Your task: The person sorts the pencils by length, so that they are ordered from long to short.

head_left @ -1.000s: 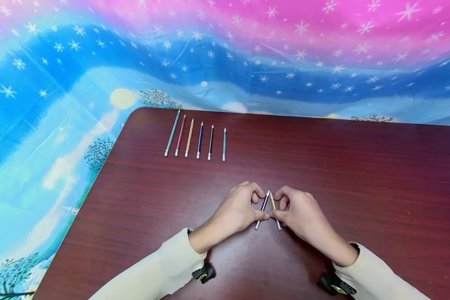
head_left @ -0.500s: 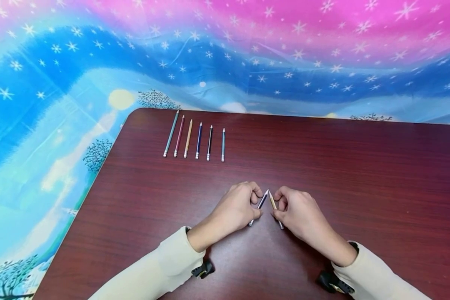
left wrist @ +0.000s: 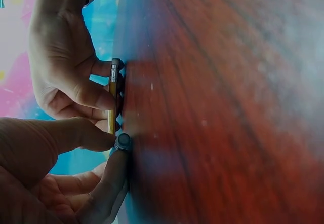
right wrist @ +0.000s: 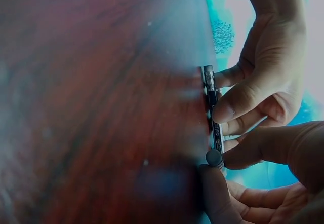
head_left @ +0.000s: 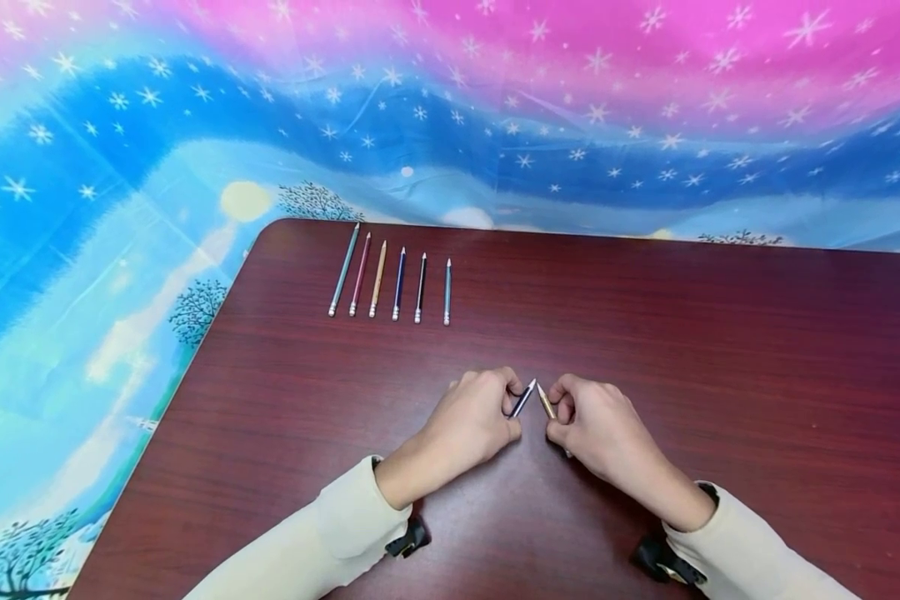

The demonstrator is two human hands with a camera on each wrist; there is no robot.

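Observation:
A dark pencil (head_left: 523,398) is pinched between the thumb and fingers of my left hand (head_left: 471,417). My right hand (head_left: 600,421) pinches a yellow pencil (head_left: 546,402) in the same way. In the head view the two tips nearly meet, pointing away from me, and the hands cover the eraser ends. The left wrist view shows the yellow pencil (left wrist: 112,102) with its eraser end upward in the picture. The dark pencil (right wrist: 212,100) appears in the right wrist view, lettering on its side and the left thumb against it. Both pencils are low, at the tabletop.
Several pencils lie in a spaced row at the back left of the dark red table (head_left: 720,375), among them a teal pencil (head_left: 344,271), a pink pencil (head_left: 360,275) and a black pencil (head_left: 420,287). A printed cloth (head_left: 450,108) hangs behind the table edge.
The dark pencil's eraser end has swung left under my left hand. The yellow pencil's eraser end has swung right under my right hand. The gap between the thumbs has widened.

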